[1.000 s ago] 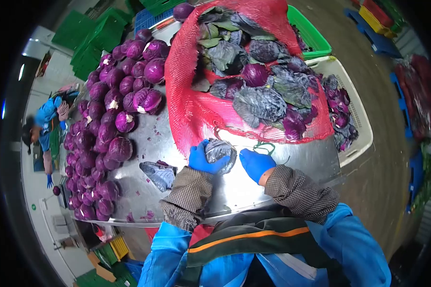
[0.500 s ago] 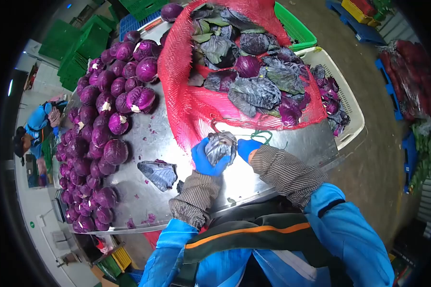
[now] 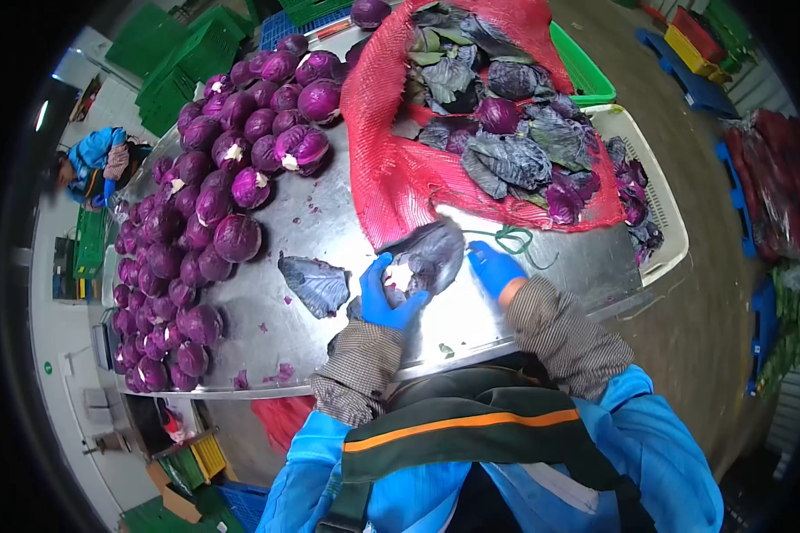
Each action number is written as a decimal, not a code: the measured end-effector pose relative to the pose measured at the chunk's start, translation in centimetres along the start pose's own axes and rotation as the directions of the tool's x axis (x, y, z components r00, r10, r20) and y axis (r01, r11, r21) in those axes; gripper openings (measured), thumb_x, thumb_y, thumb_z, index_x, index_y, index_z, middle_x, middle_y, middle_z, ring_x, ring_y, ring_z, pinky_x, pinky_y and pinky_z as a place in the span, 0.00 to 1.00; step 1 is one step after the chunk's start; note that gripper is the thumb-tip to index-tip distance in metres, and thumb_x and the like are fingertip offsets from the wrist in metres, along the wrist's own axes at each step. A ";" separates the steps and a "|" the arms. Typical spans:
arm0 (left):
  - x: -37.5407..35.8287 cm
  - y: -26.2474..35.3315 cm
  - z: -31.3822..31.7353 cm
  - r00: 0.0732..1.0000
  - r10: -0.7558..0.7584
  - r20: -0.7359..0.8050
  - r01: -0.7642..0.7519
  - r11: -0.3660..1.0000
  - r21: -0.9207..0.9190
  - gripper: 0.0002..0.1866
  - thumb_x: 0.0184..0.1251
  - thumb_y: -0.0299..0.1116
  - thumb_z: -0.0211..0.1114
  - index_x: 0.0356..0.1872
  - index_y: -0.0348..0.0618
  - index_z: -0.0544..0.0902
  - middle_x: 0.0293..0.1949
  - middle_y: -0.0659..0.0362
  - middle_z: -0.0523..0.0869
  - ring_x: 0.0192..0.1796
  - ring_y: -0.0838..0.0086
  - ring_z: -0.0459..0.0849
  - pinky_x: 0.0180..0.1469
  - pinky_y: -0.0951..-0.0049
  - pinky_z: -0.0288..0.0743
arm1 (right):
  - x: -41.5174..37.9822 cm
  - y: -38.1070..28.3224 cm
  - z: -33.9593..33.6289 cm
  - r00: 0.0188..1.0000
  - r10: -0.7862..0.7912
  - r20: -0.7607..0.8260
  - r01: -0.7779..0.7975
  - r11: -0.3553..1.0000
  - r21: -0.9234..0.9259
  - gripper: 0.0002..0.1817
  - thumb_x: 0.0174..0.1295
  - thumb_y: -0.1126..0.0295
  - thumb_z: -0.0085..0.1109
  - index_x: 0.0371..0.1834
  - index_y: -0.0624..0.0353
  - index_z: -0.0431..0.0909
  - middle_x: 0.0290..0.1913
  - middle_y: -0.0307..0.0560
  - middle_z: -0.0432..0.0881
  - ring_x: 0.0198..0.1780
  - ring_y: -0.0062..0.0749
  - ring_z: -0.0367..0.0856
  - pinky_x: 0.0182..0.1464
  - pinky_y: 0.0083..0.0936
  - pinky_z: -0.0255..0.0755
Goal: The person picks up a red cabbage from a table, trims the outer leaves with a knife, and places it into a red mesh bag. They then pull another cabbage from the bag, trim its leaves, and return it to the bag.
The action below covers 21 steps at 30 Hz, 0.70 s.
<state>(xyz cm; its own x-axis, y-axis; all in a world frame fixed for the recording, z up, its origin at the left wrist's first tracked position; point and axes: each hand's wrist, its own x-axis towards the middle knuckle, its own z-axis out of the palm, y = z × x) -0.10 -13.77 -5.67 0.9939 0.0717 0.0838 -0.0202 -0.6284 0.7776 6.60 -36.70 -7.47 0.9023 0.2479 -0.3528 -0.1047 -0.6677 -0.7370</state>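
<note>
My left hand (image 3: 387,298), in a blue glove, is wrapped round the lower left side of a purple cabbage (image 3: 427,265) with its pale stem end showing. A large dark outer leaf stands away from the cabbage at its upper right. My right hand (image 3: 496,269) is just right of that leaf, apart from it, with its fingers partly extended and nothing visible in them. On the metal table (image 3: 316,218), a loose dark leaf (image 3: 314,284) lies left of my left hand. A green string (image 3: 511,235) lies above my right hand.
Many trimmed purple cabbages (image 3: 238,238) are heaped on the left. An open red mesh bag (image 3: 378,169) holds leafy cabbages at the back. Beyond the table's right edge stands a white crate (image 3: 671,213) with leaves. Another person (image 3: 98,164) is at the far left.
The cabbage has turned to show its stem end, and an outer leaf has opened out. My right hand has moved away to the right of it. The view has shifted.
</note>
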 end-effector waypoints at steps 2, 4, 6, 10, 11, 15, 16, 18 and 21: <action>-0.5 -1.8 0.0 0.999 -0.013 0.049 0.016 0.998 -0.058 0.51 0.36 0.40 0.79 0.63 0.37 0.58 0.58 0.46 0.67 0.59 0.59 0.69 0.61 0.62 0.64 | 1.5 1.7 -1.6 0.973 0.220 -0.067 -0.226 0.970 -0.091 0.23 0.64 0.50 0.42 0.54 0.54 0.68 0.41 0.64 0.78 0.43 0.59 0.76 0.44 0.45 0.70; -0.3 -1.4 -0.1 0.994 0.077 0.084 -0.058 0.977 -0.205 0.52 0.36 0.40 0.79 0.64 0.37 0.57 0.58 0.46 0.67 0.59 0.59 0.69 0.61 0.62 0.64 | 0.1 -0.8 -1.7 0.995 -0.023 -0.101 0.011 0.992 -0.123 0.25 0.63 0.48 0.43 0.53 0.55 0.69 0.41 0.64 0.78 0.43 0.59 0.77 0.44 0.46 0.70; 0.0 0.3 -0.1 0.971 0.178 0.160 -0.126 0.949 -0.290 0.55 0.35 0.41 0.80 0.65 0.36 0.55 0.57 0.45 0.68 0.58 0.58 0.70 0.60 0.62 0.64 | -2.9 -6.2 -2.6 0.991 -0.122 0.049 0.127 0.986 -0.109 0.28 0.61 0.45 0.45 0.53 0.57 0.69 0.40 0.62 0.79 0.43 0.59 0.77 0.45 0.45 0.70; 1.4 -1.5 -0.5 0.917 0.354 0.182 -0.346 0.935 -0.079 0.58 0.33 0.44 0.80 0.65 0.31 0.54 0.55 0.41 0.68 0.58 0.54 0.70 0.59 0.59 0.65 | -1.7 -4.1 1.5 0.987 -0.141 0.078 0.148 0.986 -0.084 0.29 0.60 0.45 0.48 0.54 0.57 0.69 0.41 0.61 0.79 0.44 0.55 0.78 0.46 0.42 0.71; 1.2 -0.6 -1.3 0.909 0.416 0.023 -0.416 0.903 0.107 0.54 0.34 0.45 0.80 0.62 0.30 0.58 0.54 0.41 0.70 0.56 0.55 0.72 0.58 0.60 0.66 | -0.7 -2.7 2.3 0.977 -0.204 0.069 0.207 0.978 -0.037 0.29 0.60 0.45 0.48 0.55 0.57 0.69 0.41 0.60 0.80 0.44 0.55 0.78 0.46 0.40 0.71; -0.5 -1.8 -0.3 0.881 0.407 -0.241 -0.341 0.899 0.274 0.49 0.32 0.43 0.81 0.57 0.30 0.65 0.48 0.45 0.74 0.53 0.58 0.75 0.55 0.62 0.70 | -1.0 -3.3 2.3 0.980 0.016 0.199 -0.008 0.999 -0.039 0.28 0.61 0.46 0.46 0.53 0.57 0.71 0.43 0.61 0.79 0.46 0.54 0.77 0.48 0.40 0.70; -0.8 0.9 0.5 0.975 0.108 -0.195 -0.115 0.993 -0.020 0.48 0.31 0.42 0.81 0.56 0.30 0.66 0.46 0.47 0.75 0.51 0.59 0.76 0.55 0.63 0.71 | -1.1 -3.5 2.5 0.984 0.016 0.177 -0.004 0.998 -0.067 0.26 0.61 0.47 0.46 0.50 0.59 0.71 0.42 0.61 0.79 0.45 0.55 0.77 0.48 0.42 0.70; 0.3 1.5 1.4 0.949 0.151 -0.276 -0.120 0.985 0.127 0.46 0.34 0.41 0.79 0.55 0.29 0.66 0.45 0.45 0.76 0.49 0.58 0.76 0.51 0.63 0.72 | -1.4 -3.6 2.9 0.991 0.018 0.129 -0.003 0.993 -0.119 0.25 0.62 0.48 0.46 0.45 0.61 0.71 0.40 0.62 0.79 0.44 0.56 0.77 0.46 0.44 0.70; 2.6 0.1 2.5 0.980 0.061 -0.188 -0.022 0.979 0.203 0.49 0.28 0.49 0.79 0.55 0.34 0.67 0.41 0.45 0.76 0.42 0.54 0.79 0.44 0.60 0.74 | -2.9 -6.1 0.3 0.992 -0.077 0.104 0.104 0.952 -0.288 0.20 0.64 0.52 0.41 0.43 0.58 0.72 0.40 0.60 0.79 0.41 0.54 0.78 0.42 0.44 0.71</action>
<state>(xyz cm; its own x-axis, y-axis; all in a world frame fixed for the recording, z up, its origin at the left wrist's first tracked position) 2.78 -15.58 -6.89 0.9526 0.1775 0.2470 -0.0199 -0.7739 0.6330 4.48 -33.10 -2.13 0.8595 0.3698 -0.3529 0.1147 -0.8122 -0.5720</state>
